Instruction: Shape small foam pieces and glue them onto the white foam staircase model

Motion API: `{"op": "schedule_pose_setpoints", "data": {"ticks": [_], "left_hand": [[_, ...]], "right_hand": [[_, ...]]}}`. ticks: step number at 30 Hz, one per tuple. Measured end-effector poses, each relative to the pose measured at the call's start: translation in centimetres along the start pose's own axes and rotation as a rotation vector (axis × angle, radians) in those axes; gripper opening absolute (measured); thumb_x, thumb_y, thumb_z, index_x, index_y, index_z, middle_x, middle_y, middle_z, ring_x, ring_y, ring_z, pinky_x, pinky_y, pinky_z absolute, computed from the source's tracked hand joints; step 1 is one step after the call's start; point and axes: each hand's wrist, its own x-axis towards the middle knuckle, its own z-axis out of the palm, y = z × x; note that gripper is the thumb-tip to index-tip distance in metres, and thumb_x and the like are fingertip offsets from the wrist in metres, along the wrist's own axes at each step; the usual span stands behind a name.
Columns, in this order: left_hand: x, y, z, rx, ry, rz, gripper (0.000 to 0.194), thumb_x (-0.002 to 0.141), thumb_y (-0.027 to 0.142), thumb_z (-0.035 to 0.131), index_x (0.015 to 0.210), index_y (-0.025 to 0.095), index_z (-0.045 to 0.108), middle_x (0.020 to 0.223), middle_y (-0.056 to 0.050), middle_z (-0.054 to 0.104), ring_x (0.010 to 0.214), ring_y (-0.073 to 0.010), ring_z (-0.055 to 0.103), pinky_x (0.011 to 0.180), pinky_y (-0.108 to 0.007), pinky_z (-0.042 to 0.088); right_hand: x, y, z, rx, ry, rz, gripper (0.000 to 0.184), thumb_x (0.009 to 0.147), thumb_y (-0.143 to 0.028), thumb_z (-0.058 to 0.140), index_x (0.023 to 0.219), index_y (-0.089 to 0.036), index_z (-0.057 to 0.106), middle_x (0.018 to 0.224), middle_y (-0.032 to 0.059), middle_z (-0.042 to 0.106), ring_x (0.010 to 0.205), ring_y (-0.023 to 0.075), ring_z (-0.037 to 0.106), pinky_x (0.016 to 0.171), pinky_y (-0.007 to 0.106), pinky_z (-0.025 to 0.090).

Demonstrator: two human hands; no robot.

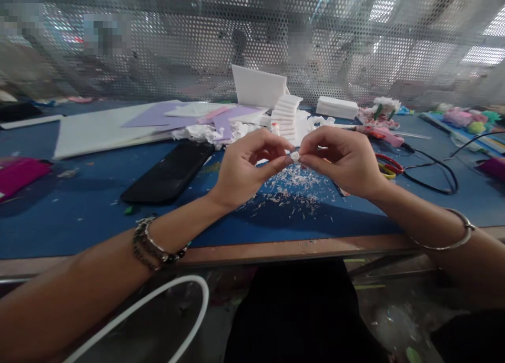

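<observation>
Both my hands meet above the blue table, pinching one small white piece between their fingertips. My left hand grips it from the left with thumb and forefinger, its other fingers curled. My right hand grips it from the right in the same pinch. Below the hands lies a scatter of fine white scraps on the table top.
A black phone lies left of the hands. Behind are white and purple sheets, a stack of white folded pieces, white blocks, scissors with red and yellow handles, a black cable and colourful craft pieces. A perforated metal screen backs the table.
</observation>
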Motion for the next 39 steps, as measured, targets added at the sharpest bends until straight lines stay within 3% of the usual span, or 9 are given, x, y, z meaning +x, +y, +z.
{"op": "schedule_pose_setpoints", "data": {"ticks": [6, 13, 20, 25, 28, 32, 39], "left_hand": [[-0.2, 0.4, 0.2, 0.014, 0.011, -0.028, 0.006, 0.074, 0.022, 0.064, 0.077, 0.017, 0.065, 0.075, -0.001, 0.065, 0.070, -0.0094, 0.059, 0.063, -0.020, 0.049], [-0.2, 0.5, -0.1, -0.077, -0.092, 0.012, 0.007, 0.075, 0.017, 0.060, 0.081, 0.018, 0.065, 0.079, -0.003, 0.065, 0.074, -0.0105, 0.059, 0.065, -0.021, 0.049], [0.1, 0.4, 0.1, -0.232, -0.090, -0.125, 0.004, 0.070, 0.020, 0.066, 0.072, 0.017, 0.063, 0.067, 0.001, 0.060, 0.062, -0.0070, 0.055, 0.057, -0.017, 0.046], [0.3, 0.4, 0.3, -0.236, -0.058, -0.289, 0.015, 0.068, 0.028, 0.068, 0.068, 0.014, 0.060, 0.062, 0.002, 0.057, 0.056, -0.0051, 0.050, 0.054, -0.016, 0.043], [0.3, 0.4, 0.3, -0.207, -0.087, -0.327, 0.020, 0.068, 0.031, 0.068, 0.067, 0.013, 0.060, 0.059, 0.002, 0.056, 0.055, -0.0056, 0.049, 0.052, -0.017, 0.041], [0.4, 0.4, 0.2, -0.205, -0.136, -0.358, 0.021, 0.070, 0.034, 0.067, 0.066, 0.014, 0.060, 0.058, 0.002, 0.055, 0.054, -0.0064, 0.048, 0.054, -0.019, 0.041], [0.2, 0.1, 0.2, -0.253, -0.188, -0.435, 0.016, 0.074, 0.031, 0.062, 0.073, 0.016, 0.062, 0.061, 0.001, 0.056, 0.055, -0.0070, 0.051, 0.056, -0.020, 0.044]], "right_hand": [[-0.2, 0.1, 0.3, 0.027, -0.002, 0.015, 0.009, 0.074, -0.019, 0.061, 0.075, -0.012, 0.056, 0.071, -0.0016, 0.055, 0.064, 0.0038, 0.052, 0.062, 0.016, 0.050], [-0.2, 0.0, 0.3, 0.093, 0.010, 0.067, 0.012, 0.074, -0.022, 0.062, 0.075, -0.012, 0.055, 0.068, -0.0025, 0.053, 0.062, 0.0029, 0.051, 0.058, 0.014, 0.048], [0.0, 0.1, 0.5, 0.184, -0.074, 0.121, 0.015, 0.075, -0.025, 0.061, 0.077, -0.013, 0.053, 0.063, -0.0038, 0.050, 0.054, 0.0017, 0.047, 0.050, 0.013, 0.043], [0.2, -0.5, -0.4, -0.045, -0.098, -0.045, 0.009, 0.076, -0.017, 0.057, 0.085, -0.017, 0.054, 0.076, -0.0008, 0.056, 0.068, 0.0072, 0.054, 0.063, 0.020, 0.048], [0.4, -0.6, -1.2, -0.287, -0.184, -0.194, 0.012, 0.078, -0.014, 0.053, 0.089, -0.018, 0.059, 0.079, 0.0003, 0.060, 0.070, 0.0083, 0.054, 0.066, 0.022, 0.046], [0.4, -0.3, -1.5, -0.417, -0.194, -0.355, 0.014, 0.084, -0.015, 0.049, 0.093, -0.014, 0.060, 0.079, 0.0017, 0.059, 0.072, 0.0069, 0.052, 0.067, 0.021, 0.044], [0.0, -0.2, -1.3, -0.549, -0.153, -0.446, 0.016, 0.088, -0.020, 0.044, 0.091, -0.015, 0.059, 0.084, 0.0027, 0.057, 0.080, 0.0082, 0.051, 0.074, 0.024, 0.044]]}}
